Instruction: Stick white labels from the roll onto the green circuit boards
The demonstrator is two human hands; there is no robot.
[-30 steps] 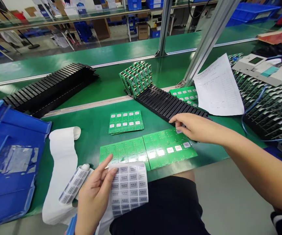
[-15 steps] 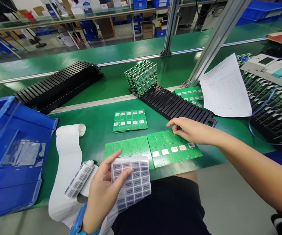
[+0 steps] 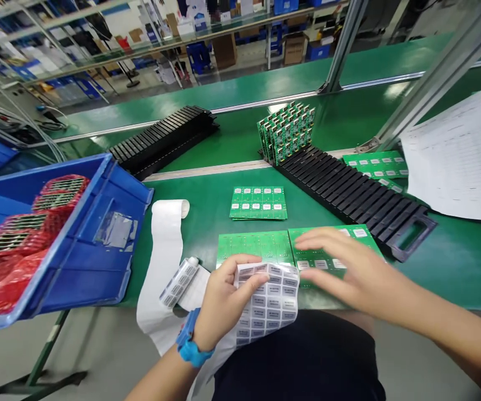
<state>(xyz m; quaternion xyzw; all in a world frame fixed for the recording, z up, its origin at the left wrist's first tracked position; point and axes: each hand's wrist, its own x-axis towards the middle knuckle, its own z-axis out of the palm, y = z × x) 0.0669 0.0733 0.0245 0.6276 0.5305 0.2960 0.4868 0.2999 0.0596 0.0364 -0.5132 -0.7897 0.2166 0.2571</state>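
My left hand [image 3: 222,301] grips a sheet of small grey labels [image 3: 269,303] near the table's front edge. My right hand [image 3: 349,267] hovers with fingers spread over the right green circuit panel [image 3: 328,248], which carries white labels. Beside it on the left lies a second green panel [image 3: 252,245] with no labels showing. The right hand is a little blurred by motion and holds nothing I can see.
A labelled panel stack [image 3: 258,202] lies further back. A black slotted rack [image 3: 349,192] holds upright boards [image 3: 286,131]; another black rack [image 3: 165,139] sits at left. A blue bin [image 3: 85,239] holds red-bagged parts. White backing strip [image 3: 160,262], label roll [image 3: 178,283], paper sheet [image 3: 461,156].
My right hand has drawn back from the far edge of the right panel toward me and now spreads over it. The view has swung left, showing the blue bin's contents.
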